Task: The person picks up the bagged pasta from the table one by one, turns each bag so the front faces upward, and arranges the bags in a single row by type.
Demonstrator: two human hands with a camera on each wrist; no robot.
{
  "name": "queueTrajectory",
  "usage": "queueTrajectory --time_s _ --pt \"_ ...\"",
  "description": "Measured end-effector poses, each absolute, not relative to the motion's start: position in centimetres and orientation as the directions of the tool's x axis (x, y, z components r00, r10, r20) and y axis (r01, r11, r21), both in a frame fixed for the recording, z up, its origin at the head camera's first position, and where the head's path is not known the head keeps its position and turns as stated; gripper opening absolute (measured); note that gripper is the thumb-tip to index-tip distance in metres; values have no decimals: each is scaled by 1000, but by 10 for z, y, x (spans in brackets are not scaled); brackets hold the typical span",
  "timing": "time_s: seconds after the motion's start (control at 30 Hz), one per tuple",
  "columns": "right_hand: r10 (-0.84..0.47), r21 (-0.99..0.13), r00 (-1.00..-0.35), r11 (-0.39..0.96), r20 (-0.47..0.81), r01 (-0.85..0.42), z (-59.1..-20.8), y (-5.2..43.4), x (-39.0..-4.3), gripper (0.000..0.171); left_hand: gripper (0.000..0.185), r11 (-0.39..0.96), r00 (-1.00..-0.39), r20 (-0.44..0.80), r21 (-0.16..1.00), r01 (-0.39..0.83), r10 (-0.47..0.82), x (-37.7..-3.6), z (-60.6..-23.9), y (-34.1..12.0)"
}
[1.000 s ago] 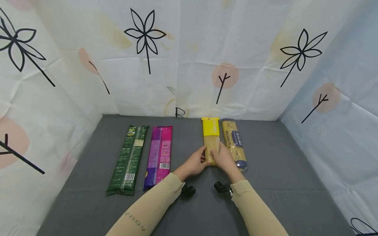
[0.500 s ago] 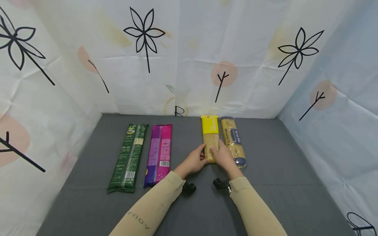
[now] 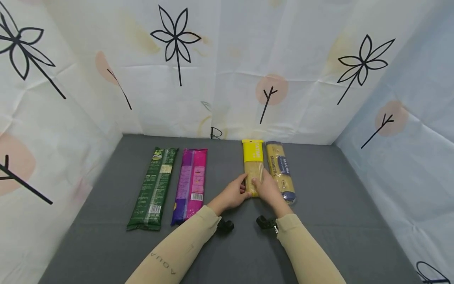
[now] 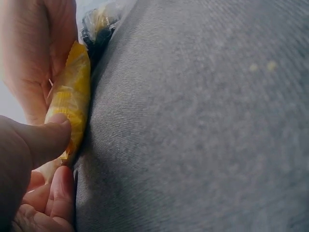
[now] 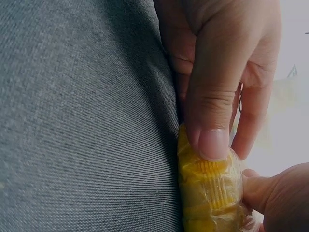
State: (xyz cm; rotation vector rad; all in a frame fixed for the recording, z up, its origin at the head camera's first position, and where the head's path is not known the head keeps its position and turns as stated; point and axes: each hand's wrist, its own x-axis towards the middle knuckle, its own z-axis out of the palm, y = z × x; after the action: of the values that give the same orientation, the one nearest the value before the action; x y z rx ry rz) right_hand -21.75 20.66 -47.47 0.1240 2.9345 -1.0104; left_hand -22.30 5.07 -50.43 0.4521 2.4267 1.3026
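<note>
A yellow-topped pack of spaghetti lies flat near the back of the table, its long side running away from me. My left hand grips its near left corner, thumb on the end and fingers curled at the side. From the right, my right hand pinches the same pack, thumb on top. Close-up, the left wrist view shows the crimped yellow end of the pack between both hands. Right beside it lies a second spaghetti pack with a blue label, partly behind my right hand.
To the left, a green pack and a pink-purple pack lie side by side with a narrow gap. Grey cloth covers the table. A white patterned curtain rises along the back and both sides.
Both hands keep their hold on the yellow-topped spaghetti pack, and the packs stay where they lie. Only the head view shifts slightly.
</note>
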Motion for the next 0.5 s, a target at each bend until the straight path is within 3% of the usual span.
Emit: queueTrajectory --time_s 0.2,0.5 --pt "93 -587 -994 803 -55 108 -474 200 -217 55 70 485 -877 -126 865 132 463 -218 -504 44" --pt "126 -561 -990 825 60 70 -468 199 -210 63 38 360 -899 -36 923 138 437 -211 -495 32"
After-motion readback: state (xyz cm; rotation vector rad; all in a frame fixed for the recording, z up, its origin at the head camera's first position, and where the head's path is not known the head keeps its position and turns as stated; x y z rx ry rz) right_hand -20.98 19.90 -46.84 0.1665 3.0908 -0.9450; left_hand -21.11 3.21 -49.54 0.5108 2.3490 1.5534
